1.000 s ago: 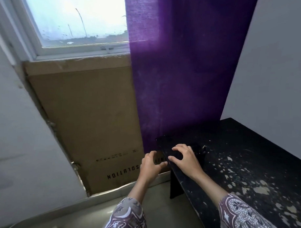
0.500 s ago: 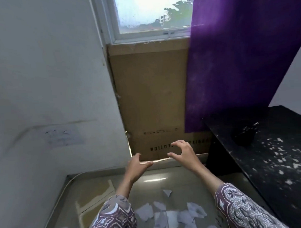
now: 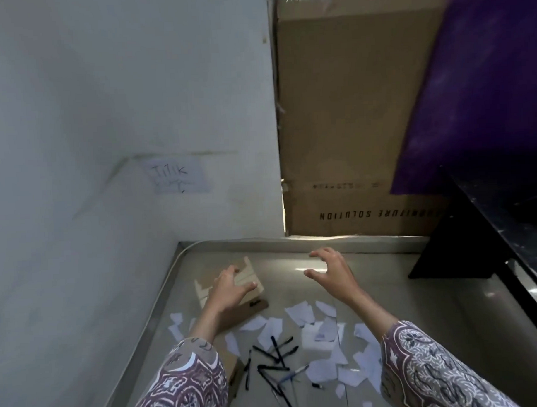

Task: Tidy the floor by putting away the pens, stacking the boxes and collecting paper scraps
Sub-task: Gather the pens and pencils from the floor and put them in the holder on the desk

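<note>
Cardboard boxes (image 3: 233, 283), flattened and pale brown, lie on the floor (image 3: 416, 289) near its far left corner, one overlapping another. They look light and stiff but bendable, so I judge a pinch along a long edge, thumb on top and fingers beneath, would lift them without creasing. White paper scraps (image 3: 323, 332) are scattered across the middle of the floor, flimsy and flat against it; likely best swept together, then gathered. Black pens (image 3: 275, 355) lie crossed among the scraps near the front, thin, rigid and smooth, easiest pinched mid-barrel. Left hand (image 3: 230, 288) hangs over the boxes, fingers spread, holding nothing; whether it touches them is unclear. Right hand (image 3: 332, 269) hovers spread above bare floor, empty.
</note>
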Available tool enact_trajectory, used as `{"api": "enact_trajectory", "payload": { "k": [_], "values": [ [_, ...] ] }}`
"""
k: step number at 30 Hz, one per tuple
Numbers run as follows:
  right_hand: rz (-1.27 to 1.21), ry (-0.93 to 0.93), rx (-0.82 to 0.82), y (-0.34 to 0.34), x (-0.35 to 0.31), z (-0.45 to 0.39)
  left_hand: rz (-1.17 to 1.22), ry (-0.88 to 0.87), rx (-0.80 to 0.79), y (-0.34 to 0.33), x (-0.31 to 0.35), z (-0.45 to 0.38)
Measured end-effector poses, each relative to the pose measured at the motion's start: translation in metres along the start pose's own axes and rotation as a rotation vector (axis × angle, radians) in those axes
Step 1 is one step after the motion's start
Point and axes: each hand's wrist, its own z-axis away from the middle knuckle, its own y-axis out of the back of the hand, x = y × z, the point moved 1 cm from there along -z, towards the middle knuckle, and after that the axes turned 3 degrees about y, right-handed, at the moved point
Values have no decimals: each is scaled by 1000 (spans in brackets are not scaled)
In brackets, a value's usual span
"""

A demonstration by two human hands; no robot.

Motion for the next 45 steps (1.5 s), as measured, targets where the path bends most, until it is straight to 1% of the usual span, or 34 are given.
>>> {"api": "enact_trajectory", "payload": {
  "k": [7,12,17,19,22,24,27,30,32,36,41,45],
  "values": [
    [81,43,-143,-59,26,-9,63,115,-12,-15,-64,-10],
    [125,41,-260,-104,63,-15,98,199,-12,-43,-109,-22],
    [131,37,-357,-154,108,-15,93,219,0,-82,-158,-40],
    [121,28,-387,-177,129,-11,100,241,14,-103,-182,-46],
    [130,30,-425,-217,166,-5,73,245,-7,-144,-225,-61],
    [136,40,-425,-252,199,0,65,228,-36,-179,-261,-75],
    [131,34,-435,-281,229,2,40,208,-65,-209,-297,-92],
    [136,41,-446,-321,273,5,42,207,-111,-249,-339,-116],
    [121,34,-441,-347,302,7,-5,190,-110,-272,-362,-131],
    [64,13,-442,-395,354,12,-107,68,-101,-319,-405,-163],
    [151,101,-541,-445,404,12,-190,-43,-207,-368,-434,-189],
    [181,202,-580,-480,428,5,-294,-152,-356,-406,-458,-201]
  ]
}}
